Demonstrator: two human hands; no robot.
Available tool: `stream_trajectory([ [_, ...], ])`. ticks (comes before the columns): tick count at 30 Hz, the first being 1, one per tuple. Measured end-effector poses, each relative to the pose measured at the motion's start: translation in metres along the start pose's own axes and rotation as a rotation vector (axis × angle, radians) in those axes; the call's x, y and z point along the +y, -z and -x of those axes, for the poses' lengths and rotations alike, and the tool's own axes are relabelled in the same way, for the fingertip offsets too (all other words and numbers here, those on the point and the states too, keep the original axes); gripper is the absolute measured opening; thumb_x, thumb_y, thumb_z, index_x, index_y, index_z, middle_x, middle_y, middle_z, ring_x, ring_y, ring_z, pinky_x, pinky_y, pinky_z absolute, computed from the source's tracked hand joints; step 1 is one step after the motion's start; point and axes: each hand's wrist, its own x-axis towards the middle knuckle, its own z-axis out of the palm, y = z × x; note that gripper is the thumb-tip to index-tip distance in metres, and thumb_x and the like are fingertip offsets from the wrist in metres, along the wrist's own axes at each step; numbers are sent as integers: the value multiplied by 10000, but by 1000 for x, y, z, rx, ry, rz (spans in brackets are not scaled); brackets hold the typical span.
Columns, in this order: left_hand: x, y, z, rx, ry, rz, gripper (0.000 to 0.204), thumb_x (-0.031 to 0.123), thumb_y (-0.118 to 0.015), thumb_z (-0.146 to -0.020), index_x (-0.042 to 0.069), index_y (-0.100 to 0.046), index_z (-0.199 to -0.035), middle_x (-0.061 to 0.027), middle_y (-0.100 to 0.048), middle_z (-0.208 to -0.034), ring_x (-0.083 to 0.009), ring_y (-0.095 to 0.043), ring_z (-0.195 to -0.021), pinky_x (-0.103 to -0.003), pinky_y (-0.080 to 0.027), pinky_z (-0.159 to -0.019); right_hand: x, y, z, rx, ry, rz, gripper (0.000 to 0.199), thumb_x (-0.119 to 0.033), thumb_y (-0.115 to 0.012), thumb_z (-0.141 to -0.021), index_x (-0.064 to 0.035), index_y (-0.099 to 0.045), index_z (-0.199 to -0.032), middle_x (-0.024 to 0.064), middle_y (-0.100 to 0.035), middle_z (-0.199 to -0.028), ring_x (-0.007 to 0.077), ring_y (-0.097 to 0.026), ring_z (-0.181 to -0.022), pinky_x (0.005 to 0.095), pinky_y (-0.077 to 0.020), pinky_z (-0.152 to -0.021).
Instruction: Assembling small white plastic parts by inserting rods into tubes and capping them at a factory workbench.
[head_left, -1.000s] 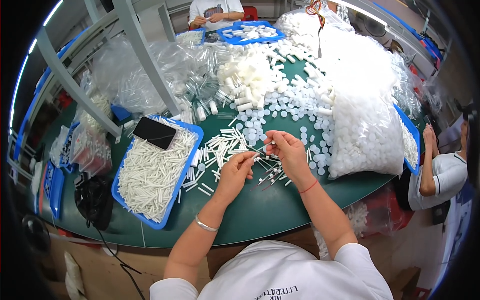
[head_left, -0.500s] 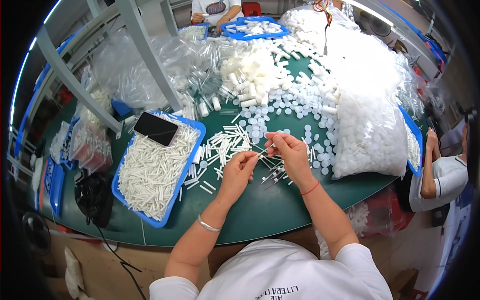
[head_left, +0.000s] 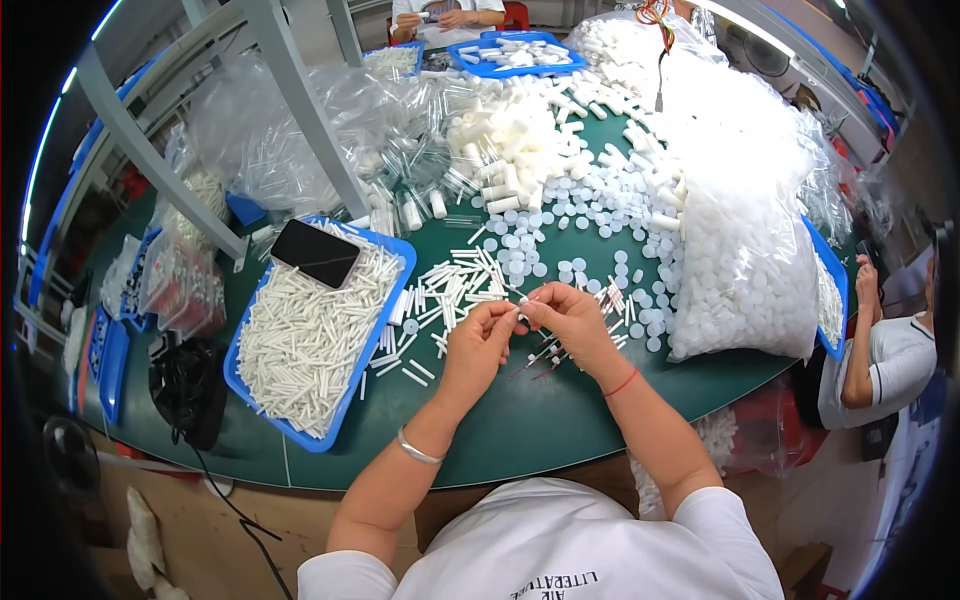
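Hands, left hand [head_left: 478, 345] and right hand [head_left: 568, 318], pinch one white stick [head_left: 521, 303].

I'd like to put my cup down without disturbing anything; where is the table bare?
Bare green table runs along the near edge, between the blue tray and the big bag of white caps, just below both hands. Farther back, caps and tubes crowd everything.

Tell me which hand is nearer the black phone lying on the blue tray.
Left. The left hand is just right of the blue tray holding the black phone; the right hand sits farther right, beyond it.
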Motion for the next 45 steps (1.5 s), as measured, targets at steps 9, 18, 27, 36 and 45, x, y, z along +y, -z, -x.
stream_trajectory([
  [9,2,4,-13,-132,23,-9,207,186,-556,-953,-8,-578,-1023,-75,-684,-876,-73,-561,-616,-211,-462,-548,-7,4,0,-2,-20,21,153,-122,-681,-869,9,-666,-947,33,-659,-865,69,-587,-789,194,-461,-692],
  [18,-4,0,-89,114,-586,-1042,223,105,-662,-805,47,-627,-1018,-130,-607,-923,-308,-583,-877,-388,-480,-776,-28,21,-8,227,-78,-94,149,-165,-563,-942,-35,-493,-922,130,-660,-842,170,-664,-680,245,-542,-552],
  [27,-5,-2,-90,-1,-328,-830,309,102,-628,-854,45,-619,-1158,-115,-623,-925,-222,-610,-842,-320,-509,-754,-10,27,-9,301,46,213,201,-184,-672,-879,-13,-683,-985,-37,-610,-750,1,-461,-579,166,-360,-496],
  [36,2,12,-53,-146,170,455,364,169,-539,-967,-21,-517,-1276,-82,-625,-1048,-139,-614,-874,-259,-528,-830,-17,19,-5,303,72,411,207,-139,-708,-842,28,-689,-963,18,-668,-793,47,-571,-696,190,-442,-602],
  [45,-4,13,-51,-110,139,472,365,166,-551,-961,-22,-515,-1273,-95,-625,-1078,-131,-616,-881,-255,-531,-841,-15,19,-5,268,53,348,194,-119,-712,-831,25,-684,-959,42,-682,-825,60,-602,-732,191,-467,-629],
])
